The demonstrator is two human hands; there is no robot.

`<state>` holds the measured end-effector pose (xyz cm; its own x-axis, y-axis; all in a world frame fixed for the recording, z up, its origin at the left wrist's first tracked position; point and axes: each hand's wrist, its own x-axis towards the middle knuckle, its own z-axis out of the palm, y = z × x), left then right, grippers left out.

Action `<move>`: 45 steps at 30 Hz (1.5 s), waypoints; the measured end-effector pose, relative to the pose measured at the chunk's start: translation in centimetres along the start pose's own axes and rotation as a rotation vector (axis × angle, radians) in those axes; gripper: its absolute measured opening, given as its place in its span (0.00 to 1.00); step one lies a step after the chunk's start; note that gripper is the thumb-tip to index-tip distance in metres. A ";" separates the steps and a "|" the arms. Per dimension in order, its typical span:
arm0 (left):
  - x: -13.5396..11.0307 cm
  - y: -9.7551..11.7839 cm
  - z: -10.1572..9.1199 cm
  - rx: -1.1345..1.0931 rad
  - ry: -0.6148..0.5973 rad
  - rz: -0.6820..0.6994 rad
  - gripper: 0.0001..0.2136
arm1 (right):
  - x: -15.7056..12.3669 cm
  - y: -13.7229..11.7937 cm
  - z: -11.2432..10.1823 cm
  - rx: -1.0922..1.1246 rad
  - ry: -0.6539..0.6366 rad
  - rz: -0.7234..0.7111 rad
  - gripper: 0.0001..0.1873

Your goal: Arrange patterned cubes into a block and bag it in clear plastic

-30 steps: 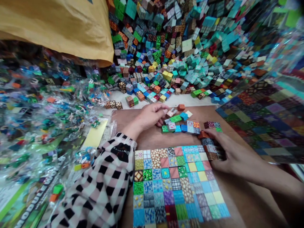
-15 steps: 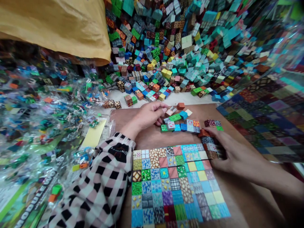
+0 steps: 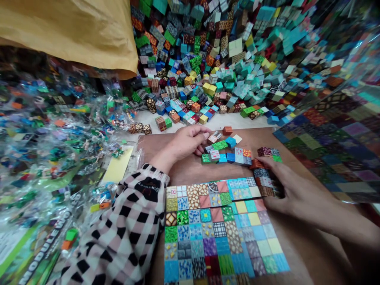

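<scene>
My left hand [image 3: 188,144] rests at the left end of some loose printed toy cubes [image 3: 219,145], fingers curled and thumb close to the index finger. Whatever may be inside its fingers is hidden. My right hand [image 3: 286,188] grips a short row of cubes [image 3: 263,181], orange-brown, grey and patterned, thumb at the near end and fingers at the far end. That row sits at the upper right corner of a flat block of many cubes [image 3: 219,229], laid edge to edge before me. A few dark red and green cubes [image 3: 268,152] lie just beyond my right fingers.
A large heap of mixed cubes [image 3: 208,59] rises at the back. Bagged small toy pieces [image 3: 59,118] cover the left side, with a yellow card [image 3: 118,164] among them. A clear-wrapped block of cubes [image 3: 332,146] stands at right. Brown board [image 3: 190,174] lies under my work.
The view has shifted very slightly. Both hands and the cubes keep nearly the same places.
</scene>
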<state>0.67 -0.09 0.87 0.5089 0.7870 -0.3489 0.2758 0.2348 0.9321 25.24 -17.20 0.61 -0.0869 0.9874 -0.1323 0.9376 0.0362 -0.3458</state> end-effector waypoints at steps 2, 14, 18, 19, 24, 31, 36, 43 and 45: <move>0.1 0.0 0.0 -0.004 -0.001 -0.002 0.08 | 0.0 -0.1 0.0 -0.001 -0.003 -0.001 0.42; -0.1 0.2 0.1 0.004 0.008 -0.006 0.09 | 0.0 0.1 0.0 0.008 -0.026 0.010 0.44; -0.2 0.3 0.2 0.005 0.011 -0.015 0.09 | 0.0 0.0 -0.1 0.006 -0.015 0.013 0.43; -0.1 0.3 0.2 0.007 0.012 -0.019 0.09 | 0.0 -0.1 -0.1 0.003 -0.018 0.014 0.44; 0.0 0.3 0.1 0.000 0.010 -0.013 0.08 | 0.0 0.0 -0.2 -0.006 -0.023 0.005 0.43; -0.1 0.3 0.1 0.009 0.012 -0.017 0.09 | 0.1 -0.3 -0.5 0.005 -0.046 0.003 0.43; -0.1 0.2 0.1 0.005 0.000 -0.005 0.09 | 0.2 -0.7 -0.6 0.011 -0.044 0.016 0.43; -0.1 0.1 0.0 0.004 -0.004 0.005 0.09 | 0.2 -0.7 -0.4 0.021 -0.033 0.052 0.45; -0.1 0.1 0.0 -0.001 -0.008 0.011 0.09 | 0.2 -0.7 -0.5 0.019 -0.034 0.048 0.44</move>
<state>0.64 -0.14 0.98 0.5186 0.7847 -0.3395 0.2697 0.2267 0.9359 24.69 -16.92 1.25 -0.0536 0.9821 -0.1804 0.9344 -0.0144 -0.3558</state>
